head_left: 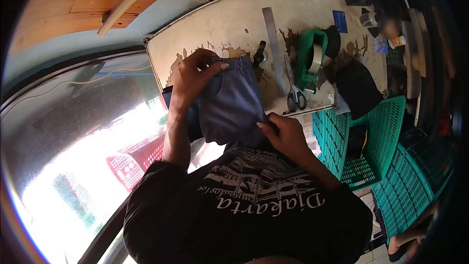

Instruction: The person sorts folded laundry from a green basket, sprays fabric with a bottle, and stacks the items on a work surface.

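Currently pinching the gathered top edge of a grey-blue garment (232, 102) between thumb and fingers of the left hand (193, 76), and gripping its lower right edge between thumb and fingers of the right hand (283, 137). Holding the garment to the left of, and nearer the body than, the green tape dispenser (302, 58) on the table (224, 14). Noting about that dispenser: scissors (296, 100) at its near-left end, metal ruler (273, 44) to its left, folded black cloth (359, 88) to its right.
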The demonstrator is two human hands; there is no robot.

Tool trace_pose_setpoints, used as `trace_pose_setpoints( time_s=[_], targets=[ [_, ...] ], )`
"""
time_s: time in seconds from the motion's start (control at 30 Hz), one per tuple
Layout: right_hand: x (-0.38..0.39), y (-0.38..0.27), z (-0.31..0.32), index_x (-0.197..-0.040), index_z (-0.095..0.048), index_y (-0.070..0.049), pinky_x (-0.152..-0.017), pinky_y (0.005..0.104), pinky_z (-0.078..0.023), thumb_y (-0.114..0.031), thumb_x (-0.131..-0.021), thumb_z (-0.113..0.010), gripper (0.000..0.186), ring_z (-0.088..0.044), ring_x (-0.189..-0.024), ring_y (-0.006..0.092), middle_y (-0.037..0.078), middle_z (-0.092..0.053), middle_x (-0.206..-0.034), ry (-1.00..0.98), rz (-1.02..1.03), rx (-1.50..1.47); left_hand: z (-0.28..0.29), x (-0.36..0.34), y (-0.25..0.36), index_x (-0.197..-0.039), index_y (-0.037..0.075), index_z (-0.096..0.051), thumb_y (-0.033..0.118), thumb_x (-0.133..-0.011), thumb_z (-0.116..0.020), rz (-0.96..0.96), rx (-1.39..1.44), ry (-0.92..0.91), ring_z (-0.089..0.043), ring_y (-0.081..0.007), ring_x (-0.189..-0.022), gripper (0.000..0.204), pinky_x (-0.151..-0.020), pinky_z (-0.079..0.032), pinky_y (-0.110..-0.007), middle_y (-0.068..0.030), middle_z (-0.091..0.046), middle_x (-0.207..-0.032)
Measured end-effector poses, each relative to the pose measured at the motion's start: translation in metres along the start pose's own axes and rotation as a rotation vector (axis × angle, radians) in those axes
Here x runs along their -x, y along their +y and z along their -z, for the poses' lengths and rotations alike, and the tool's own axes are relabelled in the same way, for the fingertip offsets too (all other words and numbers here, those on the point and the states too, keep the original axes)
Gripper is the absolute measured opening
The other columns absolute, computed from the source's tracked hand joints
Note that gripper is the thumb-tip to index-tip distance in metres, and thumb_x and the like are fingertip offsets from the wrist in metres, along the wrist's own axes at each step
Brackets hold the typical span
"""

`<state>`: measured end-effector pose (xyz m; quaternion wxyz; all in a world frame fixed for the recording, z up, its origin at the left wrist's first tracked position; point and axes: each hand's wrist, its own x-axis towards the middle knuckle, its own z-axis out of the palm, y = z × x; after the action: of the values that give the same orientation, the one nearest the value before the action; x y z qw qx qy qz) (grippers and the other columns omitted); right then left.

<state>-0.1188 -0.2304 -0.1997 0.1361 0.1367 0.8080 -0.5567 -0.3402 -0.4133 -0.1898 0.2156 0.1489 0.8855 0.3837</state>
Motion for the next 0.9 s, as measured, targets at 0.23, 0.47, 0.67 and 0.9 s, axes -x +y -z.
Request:
trace_pose_setpoints(
  time_s=[0.23,0.47,0.67,0.9],
  targets=[
    [0.011,0.017,0.001,-0.103,-0.061,0.001,-0.066,0.0362,-0.051,-0.036,-0.086,-0.075,0.043,-0.068,-0.072,0.0292,0.017,-0.069,-0.084,-0.101,-0.061,0.002,0.003,-0.001,0.014,-0.103,0.004,-0.068,0.029,-0.082,-0.081,-0.172,-0.217,0.07,-0.068,-0.0248,-0.088,0.035,-0.076,-0.053,-0.037,-0.0096,-0.072,-0.092],
    [0.026,0.021,-0.012,-0.096,-0.059,0.002,-0.064,0.0412,-0.051,-0.045,-0.088,-0.071,0.049,-0.067,-0.07,0.034,0.019,-0.066,-0.076,-0.005,0.0,-0.032,-0.015,0.02,0.035,-0.118,0.009,-0.064,0.029,-0.08,-0.079,-0.606,-0.349,0.166,-0.057,-0.0307,-0.116,0.045,-0.096,-0.044,-0.046,-0.0098,-0.064,-0.119],
    [0.014,0.031,-0.021,-0.09,-0.06,0.003,-0.06,0.0354,-0.051,-0.03,-0.09,-0.073,0.036,-0.068,-0.064,0.026,0.014,-0.067,-0.071,0.066,0.068,-0.001,-0.043,0.059,0.029,-0.142,0.021,-0.052,0.045,-0.087,-0.069,-0.508,-0.735,0.11,-0.042,-0.0317,-0.137,0.062,-0.106,-0.028,-0.067,-0.0108,-0.053,-0.141],
    [0.008,0.051,-0.028,-0.088,-0.062,0.003,-0.06,0.0344,-0.05,-0.031,-0.092,-0.071,0.035,-0.065,-0.062,0.0217,0.014,-0.066,-0.07,0.01,0.088,0.029,-0.045,0.054,0.024,-0.143,0.02,-0.051,0.044,-0.09,-0.066,-0.525,-0.716,0.117,-0.042,-0.0318,-0.138,0.06,-0.107,-0.026,-0.069,-0.0111,-0.052,-0.143]
  ],
)
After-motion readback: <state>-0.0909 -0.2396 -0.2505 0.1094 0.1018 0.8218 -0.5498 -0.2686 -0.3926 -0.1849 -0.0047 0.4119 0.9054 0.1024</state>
